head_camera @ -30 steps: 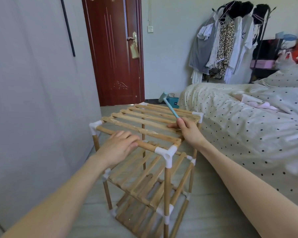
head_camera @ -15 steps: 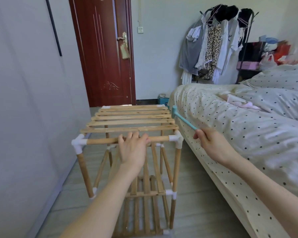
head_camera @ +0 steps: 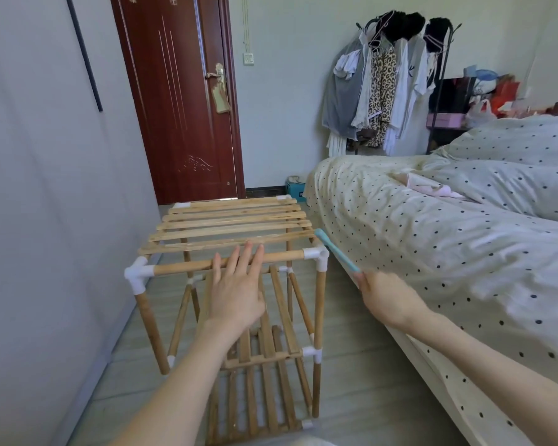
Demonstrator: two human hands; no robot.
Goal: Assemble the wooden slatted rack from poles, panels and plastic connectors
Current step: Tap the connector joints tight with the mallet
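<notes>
Swung down since a moment ago, the blue hammer [head_camera: 335, 254], gripped in her right hand [head_camera: 387, 300], meets the near-right connector [head_camera: 318, 257] while her flat-fingered left hand [head_camera: 237, 284] steadies the rack [head_camera: 232, 226] by the bed [head_camera: 432, 236].

The left hand [head_camera: 237, 292] covers the middle of the rack's [head_camera: 229, 226] near top pole. The mallet's [head_camera: 334, 250] head is motion-blurred, its handle end buried in the right hand [head_camera: 388, 300]. The rack's lowest shelf runs off the bottom edge. The bed [head_camera: 432, 239] is cut by the right edge. Items on the far shelf [head_camera: 484, 91] are too small to identify.
</notes>
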